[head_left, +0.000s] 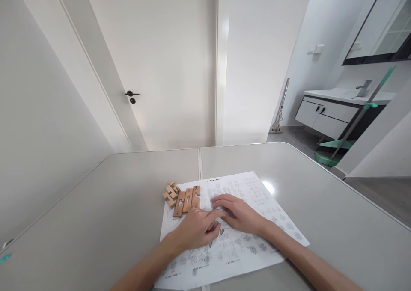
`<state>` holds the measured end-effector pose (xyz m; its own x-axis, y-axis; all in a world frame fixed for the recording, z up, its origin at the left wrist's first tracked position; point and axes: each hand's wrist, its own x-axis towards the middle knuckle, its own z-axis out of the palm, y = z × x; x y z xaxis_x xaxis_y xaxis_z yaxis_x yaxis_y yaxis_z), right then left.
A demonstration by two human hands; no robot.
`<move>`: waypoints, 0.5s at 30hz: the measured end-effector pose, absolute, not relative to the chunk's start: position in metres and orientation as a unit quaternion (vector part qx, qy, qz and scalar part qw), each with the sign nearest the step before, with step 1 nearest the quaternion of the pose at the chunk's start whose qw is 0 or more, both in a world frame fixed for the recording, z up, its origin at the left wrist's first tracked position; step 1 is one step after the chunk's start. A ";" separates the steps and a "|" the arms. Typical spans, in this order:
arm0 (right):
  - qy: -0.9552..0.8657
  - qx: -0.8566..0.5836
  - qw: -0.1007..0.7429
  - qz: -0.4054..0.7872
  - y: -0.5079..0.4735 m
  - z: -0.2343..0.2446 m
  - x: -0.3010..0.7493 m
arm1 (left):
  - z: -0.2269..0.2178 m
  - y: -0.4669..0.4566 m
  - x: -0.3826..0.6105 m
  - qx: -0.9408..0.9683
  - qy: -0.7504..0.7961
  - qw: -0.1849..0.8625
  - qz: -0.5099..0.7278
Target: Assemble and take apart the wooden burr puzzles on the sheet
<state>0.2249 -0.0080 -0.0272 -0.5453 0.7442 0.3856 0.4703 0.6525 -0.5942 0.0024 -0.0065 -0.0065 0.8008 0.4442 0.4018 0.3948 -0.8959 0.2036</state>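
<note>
My left hand [199,229] rests on a large white printed sheet [247,263], just in front of the flat wooden pieces. Its index finger points right, close to the thumb side of my right hand, and its other fingers are loosely bent with nothing visible in them. Lying on the same sheet, my right hand [239,214] has its fingers stretched out to the left and holds nothing. Three flat wooden puzzle pieces with cut-outs [188,200] lie side by side beyond my left hand. Several small notched wooden blocks [171,193] are bunched to their left, at the sheet's edge.
The sheet lies on a grey table [105,222] with a seam down its middle. Beyond the table stands a white door [167,68] with a black handle. To the right are a washbasin cabinet [330,111], a green broom and dustpan [326,158], and a mop [281,111].
</note>
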 end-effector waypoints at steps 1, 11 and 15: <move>-0.852 -0.356 0.316 0.217 -0.008 -0.027 0.225 | -0.006 -0.006 0.002 0.948 0.220 0.055 0.225; -0.851 -0.355 0.318 0.221 -0.008 -0.027 0.225 | -0.006 -0.006 0.003 0.950 0.227 0.055 0.208; -0.852 -0.355 0.319 0.218 -0.007 -0.028 0.226 | -0.009 -0.004 0.003 0.950 0.221 0.049 0.213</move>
<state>0.2257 -0.0074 -0.0276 -0.5449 0.7432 0.3884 0.4658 0.6534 -0.5968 0.0026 -0.0041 -0.0090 0.8112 0.4412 0.3837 0.3995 -0.8974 0.1872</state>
